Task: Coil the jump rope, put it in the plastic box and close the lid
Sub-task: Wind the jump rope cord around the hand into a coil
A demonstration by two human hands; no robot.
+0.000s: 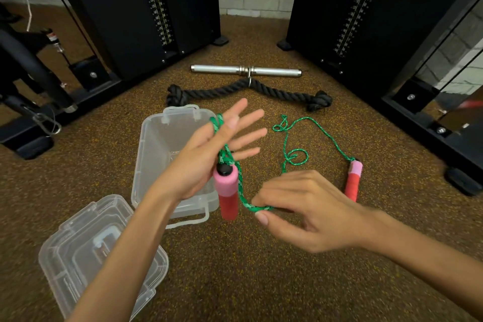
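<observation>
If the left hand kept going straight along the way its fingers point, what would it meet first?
The left hand has its fingers spread, pointing up and to the right in the picture. That line runs above the floor toward the right knot of the black rope, probably the first thing met; depth is unclear from one view.

The left hand (209,154) is raised above the open plastic box (156,144), palm up, fingers straight and spread, the green rope (241,191) looped over them. The right hand (311,209) sits to the right of the box, thumb and forefinger pinching the rope, wrist bent.
</observation>
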